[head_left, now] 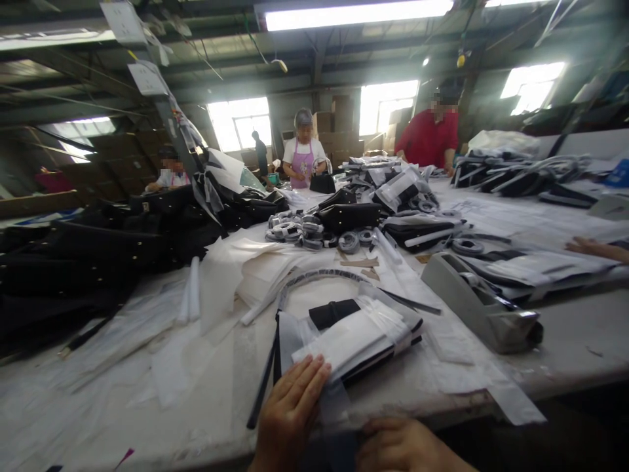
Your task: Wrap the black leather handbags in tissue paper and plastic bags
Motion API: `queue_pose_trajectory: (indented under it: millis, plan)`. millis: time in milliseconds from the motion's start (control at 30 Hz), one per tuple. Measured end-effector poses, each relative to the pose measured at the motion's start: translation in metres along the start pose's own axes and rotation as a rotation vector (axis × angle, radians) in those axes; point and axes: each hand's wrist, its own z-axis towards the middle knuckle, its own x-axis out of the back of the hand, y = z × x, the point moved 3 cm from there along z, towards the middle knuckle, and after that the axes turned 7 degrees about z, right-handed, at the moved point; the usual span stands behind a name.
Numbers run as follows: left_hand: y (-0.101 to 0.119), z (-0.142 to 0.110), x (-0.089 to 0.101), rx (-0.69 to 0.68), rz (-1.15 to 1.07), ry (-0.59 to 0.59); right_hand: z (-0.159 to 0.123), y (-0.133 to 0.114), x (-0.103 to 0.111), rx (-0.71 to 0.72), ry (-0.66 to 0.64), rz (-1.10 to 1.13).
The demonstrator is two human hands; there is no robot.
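Observation:
In front of me on the table lies a flat black bag [334, 313] with white paper [356, 335] wrapped over it. Its long strap or handle [319, 274], covered in clear film, arches behind it. My left hand [295, 403] rests on the near-left corner of the paper, fingers together and stretched flat. Clear plastic film [337, 400] hangs from the bag toward the table's front edge. Beside the film's lower end is my right hand [405, 447], its fingers curled in and seemingly gripping the film; the fingertips are partly hidden.
A grey tape dispenser [484, 305] stands to the right. White sheets [255, 269] and coiled wrapped straps [304, 229] lie beyond. Black bags [98, 242] are heaped at left. A co-worker's hand [597, 248] reaches in from the right; people [304, 154] work across the table.

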Motion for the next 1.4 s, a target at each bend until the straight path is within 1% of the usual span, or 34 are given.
queue_pose_trajectory:
  millis: [67, 133, 167, 200, 333, 400, 500, 633, 667, 700, 767, 833, 900, 967, 1100, 1233, 1300, 1400]
  plan:
    - [0.001, -0.001, -0.001, 0.006, 0.000, 0.004, 0.015, -0.001, 0.020, -0.036, 0.073, 0.005]
    - [0.002, -0.002, -0.001, 0.006, 0.003, 0.015, 0.030, 0.003, 0.036, -0.091, 0.190, -0.102]
    - [0.002, -0.002, -0.001, 0.008, 0.005, 0.022, 0.038, 0.008, 0.040, -0.113, 0.214, -0.171]
    - [0.001, -0.002, -0.001, 0.011, 0.007, 0.031, 0.045, 0.013, 0.041, -0.128, 0.207, -0.235]
    - [0.000, -0.003, -0.003, 0.015, 0.009, 0.016, 0.063, 0.035, 0.028, -0.102, 0.123, -0.352]
    - [0.000, -0.003, -0.004, 0.025, -0.004, 0.006, 0.065, 0.042, 0.021, -0.094, 0.106, -0.387]
    - [-0.002, -0.003, 0.000, 0.079, -0.048, -0.014, 0.065, 0.045, 0.017, -0.079, 0.091, -0.424]
    - [-0.005, 0.002, 0.007, 0.150, -0.171, -0.173, 0.067, 0.046, 0.018, -0.052, 0.070, -0.462]
    - [-0.006, 0.003, 0.008, 0.165, -0.189, -0.187, 0.068, 0.046, 0.018, -0.039, 0.069, -0.473]
    - [-0.006, 0.005, 0.009, 0.173, -0.193, -0.180, 0.069, 0.045, 0.018, -0.024, 0.072, -0.485]
    - [-0.007, 0.009, 0.010, 0.154, -0.164, -0.118, 0.069, 0.045, 0.018, 0.005, 0.075, -0.507]
    - [-0.007, 0.011, 0.009, 0.083, -0.114, -0.047, 0.069, 0.044, 0.019, 0.022, 0.058, -0.518]
    - [-0.007, 0.010, 0.007, 0.003, -0.086, -0.002, 0.069, 0.044, 0.020, 0.026, 0.027, -0.517]
    - [-0.007, 0.009, 0.005, -0.035, -0.076, 0.027, 0.068, 0.044, 0.021, 0.029, 0.005, -0.510]
    - [-0.004, 0.009, 0.004, -0.002, -0.073, 0.020, 0.066, 0.046, 0.022, 0.024, 0.056, -0.483]
    - [0.001, 0.008, 0.004, 0.053, -0.033, -0.002, 0.062, 0.049, 0.016, 0.020, 0.118, -0.467]
    - [0.003, 0.004, 0.004, 0.045, -0.015, -0.011, 0.060, 0.048, 0.014, 0.026, 0.136, -0.475]
    - [0.005, -0.001, 0.004, 0.014, -0.022, 0.007, 0.053, 0.041, 0.015, 0.028, 0.164, -0.472]
